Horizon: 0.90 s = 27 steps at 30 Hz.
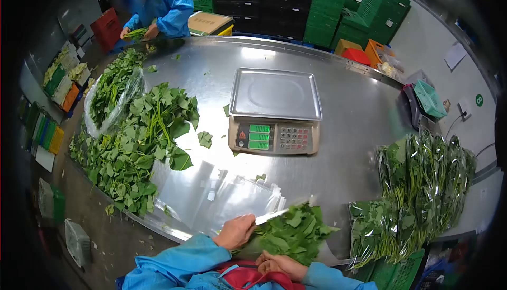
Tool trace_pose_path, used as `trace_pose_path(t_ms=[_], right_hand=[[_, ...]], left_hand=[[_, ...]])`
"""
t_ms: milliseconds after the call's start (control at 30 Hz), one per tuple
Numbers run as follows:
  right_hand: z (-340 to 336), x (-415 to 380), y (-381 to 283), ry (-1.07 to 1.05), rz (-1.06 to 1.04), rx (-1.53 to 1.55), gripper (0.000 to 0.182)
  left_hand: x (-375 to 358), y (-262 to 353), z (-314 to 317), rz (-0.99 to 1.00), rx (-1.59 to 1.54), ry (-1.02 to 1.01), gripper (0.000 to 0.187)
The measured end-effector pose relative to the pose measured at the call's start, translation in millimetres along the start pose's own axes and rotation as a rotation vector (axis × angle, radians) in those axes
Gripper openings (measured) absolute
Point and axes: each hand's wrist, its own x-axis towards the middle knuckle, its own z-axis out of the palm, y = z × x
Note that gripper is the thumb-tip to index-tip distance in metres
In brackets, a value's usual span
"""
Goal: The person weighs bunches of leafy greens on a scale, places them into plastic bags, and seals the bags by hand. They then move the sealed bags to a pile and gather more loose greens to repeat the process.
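Observation:
At the table's near edge, a bunch of leafy greens (296,233) lies in or on a clear plastic bag (326,254). My left hand (236,232) is closed on the bag's edge beside the stems, where a white strip (272,216) sticks out. Below the leaves, my right hand (275,265) has its fingers curled at the near side of the bag. Most of the stems are hidden by my hands. Flat clear bags (232,197) are spread on the table just beyond my left hand.
A scale (274,137) with a metal tray stands mid-table. Loose greens (142,137) and a filled bag (113,102) lie left. Bagged greens (412,184) are stacked right, with a green crate (396,271) below. A co-worker (169,5) holds greens at the far left.

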Motion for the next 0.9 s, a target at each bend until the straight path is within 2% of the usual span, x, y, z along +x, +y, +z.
trace_pose_path(t_ms=[33,100,133,167,233,267,333,433,467,500,567,600,633,700,733,800,867,900], right_hand=[[19.7,-8.1,-2.0,0.015,-0.004,0.013,0.03],[57.7,-22.0,-14.6,0.145,-0.411,-0.968,0.031],[72.5,-21.0,-28.6,0.122,-0.626,-1.543,0.024],[74.5,-14.3,-31.4,0.153,-0.621,-1.541,0.024],[61.0,7.8,-38.9,0.257,-0.691,-2.086,0.036],[49.1,11.3,-40.7,0.278,-0.679,-2.088,0.036],[20.6,8.6,-42.3,0.6,-0.639,-2.458,0.044],[-3.6,1.1,-32.1,0.711,-0.637,-2.467,0.052],[-6.6,0.6,-24.6,0.758,-0.528,-2.422,0.05],[-6.4,0.6,-16.8,0.757,-0.52,-2.423,0.05],[-2.8,-1.1,1.4,0.853,-0.151,-2.263,0.05],[2.1,-6.6,11.5,0.908,-0.373,-2.271,0.047],[10.0,-17.4,10.2,0.895,-0.371,-2.278,0.047],[32.9,-49.3,-8.2,0.43,-0.473,-2.302,0.047],[61.8,-64.9,-40.1,0.256,-0.215,-2.012,0.047],[111.4,-72.1,-100.9,0.412,-0.003,-1.905,0.054],[55.6,-41.5,-123.5,0.378,-0.658,-2.334,0.07],[9.8,-18.6,-136.2,0.298,-0.38,-2.363,0.08]], left_hand=[[-6.8,1.7,2.2,0.011,-0.063,0.034,0.013],[-8.3,-6.8,5.2,0.005,-0.106,0.029,0.013],[-4.2,-11.0,5.3,0.001,-0.13,0.043,0.012],[-1.2,-14.7,4.7,0.019,-0.133,0.043,0.012],[6.9,-25.1,5.9,0.074,-0.132,0.075,0.011],[10.6,-27.2,3.0,0.085,-0.147,0.07,0.011],[15.8,-31.0,-2.3,0.136,-0.123,0.052,0.011],[2.8,-23.7,0.1,0.218,-0.065,0.008,0.013],[-7.6,-17.3,3.8,0.255,-0.052,-0.006,0.015],[-22.4,-9.5,9.9,0.294,-0.033,-0.016,0.016],[-46.1,0.6,20.5,0.266,-0.045,0.017,0.019],[-52.6,1.8,23.1,0.308,-0.068,0.02,0.021],[-56.0,2.7,25.6,0.346,-0.09,0.027,0.023],[-61.2,1.2,27.0,0.314,-0.045,0.008,0.027],[-61.5,2.7,26.8,0.317,-0.031,0.004,0.027],[-64.5,5.6,31.1,0.294,-0.013,-0.001,0.032],[-62.7,22.0,23.0,0.264,0.015,0.032,0.035],[-61.4,31.3,16.2,0.256,0.031,0.054,0.039]])
